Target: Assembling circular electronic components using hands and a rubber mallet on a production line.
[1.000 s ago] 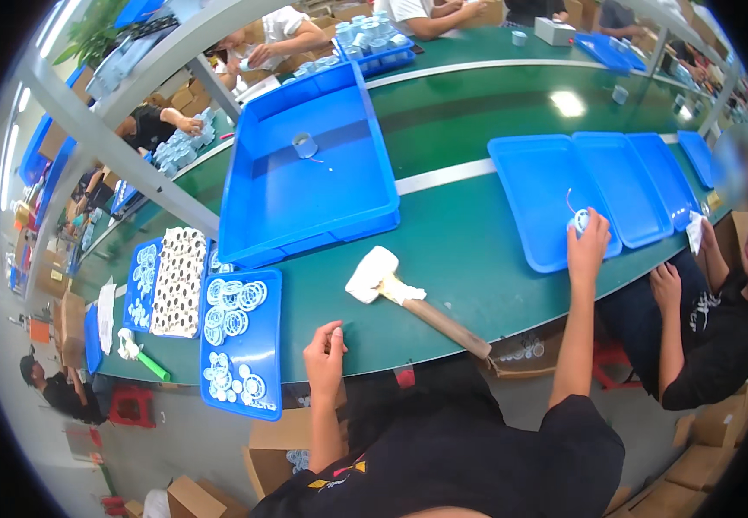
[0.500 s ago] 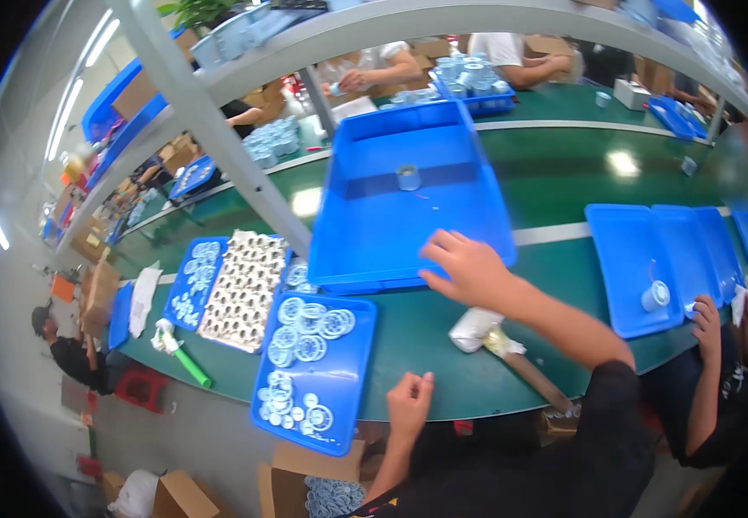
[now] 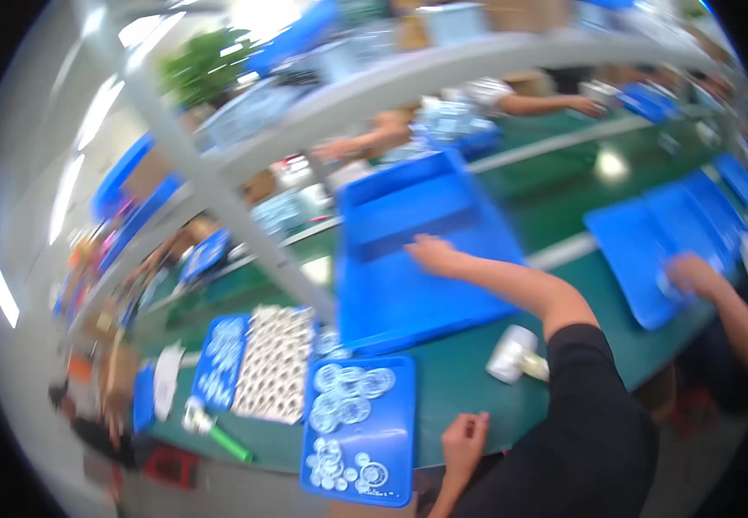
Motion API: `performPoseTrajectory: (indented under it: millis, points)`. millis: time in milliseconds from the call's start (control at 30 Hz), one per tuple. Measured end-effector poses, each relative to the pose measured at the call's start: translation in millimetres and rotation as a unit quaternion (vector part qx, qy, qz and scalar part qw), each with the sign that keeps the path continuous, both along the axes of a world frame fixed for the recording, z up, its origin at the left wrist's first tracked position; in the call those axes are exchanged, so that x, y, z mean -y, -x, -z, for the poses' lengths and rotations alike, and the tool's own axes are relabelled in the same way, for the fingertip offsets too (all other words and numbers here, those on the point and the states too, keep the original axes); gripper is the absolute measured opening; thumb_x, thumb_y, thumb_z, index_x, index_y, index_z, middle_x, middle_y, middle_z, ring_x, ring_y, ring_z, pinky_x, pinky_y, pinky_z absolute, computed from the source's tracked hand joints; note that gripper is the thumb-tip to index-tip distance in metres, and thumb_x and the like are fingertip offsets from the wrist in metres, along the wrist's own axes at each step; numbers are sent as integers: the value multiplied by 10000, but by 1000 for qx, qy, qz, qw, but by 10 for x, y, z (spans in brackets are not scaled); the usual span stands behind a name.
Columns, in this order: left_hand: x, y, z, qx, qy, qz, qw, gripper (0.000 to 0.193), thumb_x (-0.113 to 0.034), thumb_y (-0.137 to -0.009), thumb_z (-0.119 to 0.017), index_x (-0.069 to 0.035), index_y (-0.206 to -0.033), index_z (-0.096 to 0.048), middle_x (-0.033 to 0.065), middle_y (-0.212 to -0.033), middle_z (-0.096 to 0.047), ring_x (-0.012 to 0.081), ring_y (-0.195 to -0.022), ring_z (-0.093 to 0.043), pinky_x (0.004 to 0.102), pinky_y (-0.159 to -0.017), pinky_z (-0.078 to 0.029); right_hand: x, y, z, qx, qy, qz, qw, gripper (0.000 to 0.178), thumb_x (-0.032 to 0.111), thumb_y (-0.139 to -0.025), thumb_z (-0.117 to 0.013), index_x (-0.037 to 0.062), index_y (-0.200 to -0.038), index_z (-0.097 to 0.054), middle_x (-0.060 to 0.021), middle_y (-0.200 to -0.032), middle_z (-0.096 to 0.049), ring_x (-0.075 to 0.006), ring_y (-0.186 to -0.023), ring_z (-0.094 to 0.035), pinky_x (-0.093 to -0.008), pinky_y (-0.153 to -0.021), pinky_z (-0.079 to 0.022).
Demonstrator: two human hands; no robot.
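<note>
My right hand (image 3: 433, 255) reaches into the large blue bin (image 3: 389, 344) on the green table, its fingers bunched and blurred. The small pale cup-shaped part seen there earlier does not show now; whether the hand covers or grips it, I cannot tell. My left hand (image 3: 465, 439) hovers low at the table's front edge, fingers curled with the thumb against them; anything inside is hidden. Left of it lies a blue tray (image 3: 391, 462) with clear round plastic rings (image 3: 326, 407) and smaller discs. A white-wrapped head of a tool (image 3: 512, 354) rests under my right forearm.
A pale moulded tray with rows of holes (image 3: 277, 367) and another blue tray (image 3: 218, 363) stand to the left, near a green-handled tool (image 3: 231, 443). A grey metal frame (image 3: 218, 207) crosses above. At right, a co-worker's hand (image 3: 694, 274) is over blue trays (image 3: 629, 259).
The view has tilted and shifted, blurring the scene. My right hand has moved from the bin's near side to farther inside. The small cup is no longer visible. My left hand stays curled.
</note>
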State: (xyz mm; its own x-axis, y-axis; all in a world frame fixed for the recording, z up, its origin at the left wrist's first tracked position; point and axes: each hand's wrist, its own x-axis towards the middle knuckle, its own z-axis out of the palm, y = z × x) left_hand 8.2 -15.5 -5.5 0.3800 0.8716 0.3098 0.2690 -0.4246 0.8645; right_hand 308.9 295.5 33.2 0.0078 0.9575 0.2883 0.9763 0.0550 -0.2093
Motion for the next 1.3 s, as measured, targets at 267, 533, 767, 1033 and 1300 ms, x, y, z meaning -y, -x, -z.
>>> performPoseTrajectory:
  millis: [267, 533, 767, 1033, 1300]
  points:
    - [-171, -89, -61, 20, 58, 7, 998, 256, -204, -1042, -666, -9, -878, -643, 26, -650, -571, 105, -592, -508, 299, -546, -418, 2690, 515, -1109, -208, -84, -44, 973, 655, 361, -904, -778, 96, -1435, -502, -215, -1168, -590, -427, -1006, -672, -500, -839, -561]
    - [-121, 51, 14, 156, 103, -11, 982, 310, -213, -1109, -542, -39, -853, -573, -14, -692, -485, 76, -633, -439, 262, -589, -357, 4314, 1321, -50, -454, -82, 75, 884, 766, 422, -891, -800, 50, -1478, -477, -220, -1359, -612, -403, -1232, -621, -453, -1018, -505]
    - [374, 68, -216, -57, -42, 169, 983, 582, -64, -924, -723, -10, -1458, -500, 179, -1342, -567, 297, -1240, -577, 389, -1036, -472, 4401, 1673, 149, -381, -114, 80, 914, 688, 216, -903, -761, 107, -1518, -473, -182, -1281, -556, -405, -1184, -577, -477, -1029, -497]
    - [270, 105, -89, -1, 21, 19, 1000, 632, -171, -910, -786, -18, -1439, -476, 224, -1276, -667, 336, -1145, -677, 432, -977, -525, 3976, 1976, 86, -333, -92, 8, 939, 719, 234, -881, -729, 29, -1510, -449, -239, -1358, -539, -454, -1211, -566, -539, -1057, -471]
    - [65, 90, 200, -44, -54, 3, 998, 621, -242, -869, -810, 12, -1371, -547, 246, -1254, -664, 447, -1118, -631, 518, -947, -496, 3918, 1981, 128, -351, -113, 31, 929, 519, 199, -903, -722, 9, -1359, -561, -204, -1352, -519, -433, -1243, -538, -493, -1051, -497]
